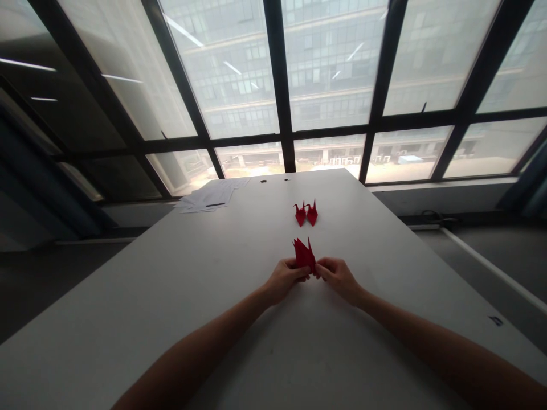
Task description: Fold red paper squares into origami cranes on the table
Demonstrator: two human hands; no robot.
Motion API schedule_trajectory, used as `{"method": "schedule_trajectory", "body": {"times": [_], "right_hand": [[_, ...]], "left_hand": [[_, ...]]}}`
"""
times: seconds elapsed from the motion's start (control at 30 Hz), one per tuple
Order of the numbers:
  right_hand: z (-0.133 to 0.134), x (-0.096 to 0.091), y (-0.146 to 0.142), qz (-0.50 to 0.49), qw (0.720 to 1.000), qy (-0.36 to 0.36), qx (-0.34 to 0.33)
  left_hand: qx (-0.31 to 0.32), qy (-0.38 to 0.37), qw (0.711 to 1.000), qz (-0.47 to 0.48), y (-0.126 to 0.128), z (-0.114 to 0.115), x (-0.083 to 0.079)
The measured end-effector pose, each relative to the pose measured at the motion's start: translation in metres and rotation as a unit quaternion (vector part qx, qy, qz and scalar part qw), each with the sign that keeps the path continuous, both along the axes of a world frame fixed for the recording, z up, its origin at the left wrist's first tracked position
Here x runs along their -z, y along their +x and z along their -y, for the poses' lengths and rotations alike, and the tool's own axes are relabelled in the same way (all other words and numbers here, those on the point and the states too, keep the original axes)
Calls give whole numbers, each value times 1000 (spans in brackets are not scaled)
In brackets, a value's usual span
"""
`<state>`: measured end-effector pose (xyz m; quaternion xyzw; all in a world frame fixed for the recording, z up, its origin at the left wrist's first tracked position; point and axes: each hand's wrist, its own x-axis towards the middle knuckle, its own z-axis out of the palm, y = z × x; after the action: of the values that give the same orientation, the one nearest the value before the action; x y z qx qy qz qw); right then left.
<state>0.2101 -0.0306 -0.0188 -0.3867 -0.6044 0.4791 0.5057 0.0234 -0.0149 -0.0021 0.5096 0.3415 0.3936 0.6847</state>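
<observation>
Between my two hands is a red origami crane (303, 254), its pointed paper ends sticking up. My left hand (287, 277) grips it from the left, thumb across the lower part of the paper. The fingers of my right hand (339, 275) are pinched at its lower right edge. Some of the fingertips behind the paper are hidden. Farther up the table, two finished-looking red paper cranes, a left one (300, 216) and a right one (312, 216), stand side by side, apart from my hands.
The white table (205, 273) stretches away toward large windows. Loose paper sheets (200, 198) with a dark pen-like stick (215, 204) lie at its far left. A small dark mark (496, 321) shows near the right edge. Two small round spots are at the far end.
</observation>
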Motion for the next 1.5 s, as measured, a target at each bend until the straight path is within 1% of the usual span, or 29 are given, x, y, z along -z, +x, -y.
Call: {"method": "schedule_trajectory", "body": {"times": [0.07, 0.17, 0.27, 0.33, 0.5, 0.6, 0.73, 0.9, 1.03, 1.1, 1.23, 1.37, 1.5], "right_hand": [[0, 3, -1, 2, 1000, 3, -1], [-3, 7, -1, 23, 999, 4, 24], [-4, 8, 0, 43, 998, 4, 39], [-2, 6, 1, 43, 998, 4, 36], [0, 5, 1, 36, 999, 22, -3], [-2, 8, 1, 46, 999, 21, 5], [-2, 9, 0, 58, 998, 22, 10], [-3, 9, -1, 50, 998, 28, 29], [-5, 9, 0, 50, 998, 25, 23], [-5, 9, 1, 48, 998, 27, 33], [-6, 6, 3, 30, 997, 17, 63], [-5, 2, 5, -18, 998, -17, 66], [-4, 1, 3, -30, 996, -15, 81]], "left_hand": [[0, 5, 1000, -5, 0, 0, 2], [-5, 21, 1000, -22, 1, -1, 6], [-6, 42, 998, -40, 1, -1, 7], [-2, 54, 997, -48, 2, 0, 6], [-2, 69, 996, -52, 3, 3, 1], [-17, 61, 997, -50, 3, 4, 1], [-44, 69, 996, -43, 3, 3, 2], [-29, 77, 994, -65, 4, 4, 0], [-52, 76, 995, -48, 6, 4, 1], [-45, 77, 995, -50, 6, 4, 1], [-12, 94, 991, -94, 4, 4, 2], [21, 114, 985, -129, 1, 4, 3], [38, 122, 981, -146, 0, 3, 4]]}}
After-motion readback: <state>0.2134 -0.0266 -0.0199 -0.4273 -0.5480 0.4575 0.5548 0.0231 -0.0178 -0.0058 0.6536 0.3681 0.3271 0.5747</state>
